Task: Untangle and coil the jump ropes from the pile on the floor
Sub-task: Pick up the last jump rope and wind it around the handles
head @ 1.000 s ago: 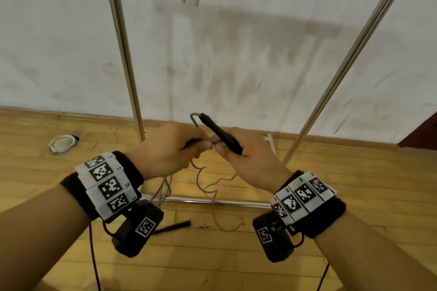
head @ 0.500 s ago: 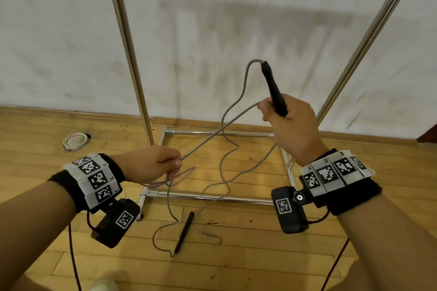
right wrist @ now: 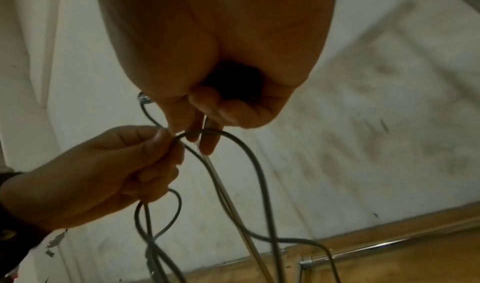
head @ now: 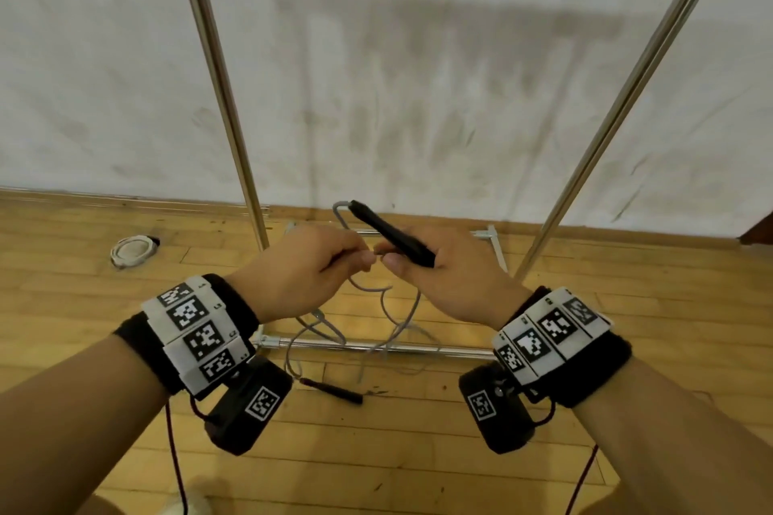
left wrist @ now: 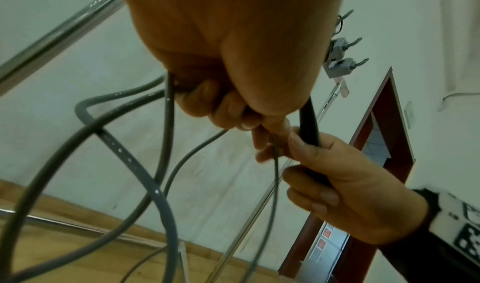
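Head view first, biggest stuff to smallest: a metal rack stands against the wall on the wood floor, and both hands meet in front of it at about chest height. So the step in hand looks like coiling, with 1 grey jump rope getting gathered loop by loop.

Right hand has its fingers wrapped around 1 black handle, which sticks up and to the left, with the cord bending out of its tip. Left hand is curled tight around a few strands of the cord, right beside the right hand's fingertips, basically touching. From there the rope droops down over the rack's bottom bar to the floor, where the 2nd handle lies loose.

My guess for the next move: pass this loop to the right hand so it sits against the handle, then slide the left down the cord for another length. The slack on the floor looks crossed over itself, so it could snag on that bar.

Hard to make out: how many loops the left hand really holds, since both wrist views are blurry and mostly palm. Stuff hanging at the top of the rack is cut off. A small whitish coil lies near the wall, and I can't tell what it is.
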`<state>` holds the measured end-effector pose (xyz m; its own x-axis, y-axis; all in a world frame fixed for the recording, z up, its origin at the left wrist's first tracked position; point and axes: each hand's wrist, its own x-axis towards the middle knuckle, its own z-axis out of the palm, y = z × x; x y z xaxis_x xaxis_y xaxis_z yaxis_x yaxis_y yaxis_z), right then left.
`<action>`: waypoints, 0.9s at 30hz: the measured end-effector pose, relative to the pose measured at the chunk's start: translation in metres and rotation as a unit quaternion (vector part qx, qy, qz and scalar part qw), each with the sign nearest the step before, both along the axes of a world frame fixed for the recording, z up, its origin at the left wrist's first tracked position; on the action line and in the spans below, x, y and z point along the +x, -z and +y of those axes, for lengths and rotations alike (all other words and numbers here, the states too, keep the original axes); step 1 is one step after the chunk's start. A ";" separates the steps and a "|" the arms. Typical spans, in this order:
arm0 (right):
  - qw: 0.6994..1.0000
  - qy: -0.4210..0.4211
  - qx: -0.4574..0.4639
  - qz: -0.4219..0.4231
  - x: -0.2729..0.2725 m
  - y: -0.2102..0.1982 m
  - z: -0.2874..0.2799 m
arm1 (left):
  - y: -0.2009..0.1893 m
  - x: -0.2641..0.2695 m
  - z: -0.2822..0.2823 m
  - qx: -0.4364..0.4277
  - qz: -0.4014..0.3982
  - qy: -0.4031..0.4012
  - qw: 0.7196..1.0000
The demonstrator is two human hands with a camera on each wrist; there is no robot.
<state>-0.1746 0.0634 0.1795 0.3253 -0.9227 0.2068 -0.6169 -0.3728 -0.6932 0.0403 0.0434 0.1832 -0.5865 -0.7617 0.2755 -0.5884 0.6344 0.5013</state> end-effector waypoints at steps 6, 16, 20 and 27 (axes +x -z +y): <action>0.998 0.059 -0.032 -0.001 -0.004 -0.006 -0.002 | -0.003 0.008 -0.003 0.036 -0.047 -0.002 0.998; 0.977 0.188 -0.097 -0.020 -0.055 -0.018 -0.016 | 0.013 0.052 -0.024 0.139 -0.212 -0.091 0.963; 0.977 0.188 -0.099 0.011 -0.056 -0.017 -0.018 | 0.010 0.054 -0.024 0.137 -0.209 -0.100 0.963; 0.996 0.055 -0.065 -0.014 -0.015 -0.008 0.000 | -0.003 0.022 -0.002 0.059 -0.085 -0.021 0.994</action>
<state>-0.1895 0.0636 0.1875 0.2168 -0.9171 0.3347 -0.6401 -0.3924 -0.6605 0.0623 0.0415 0.1866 -0.5833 -0.8080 0.0826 -0.6965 0.5499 0.4609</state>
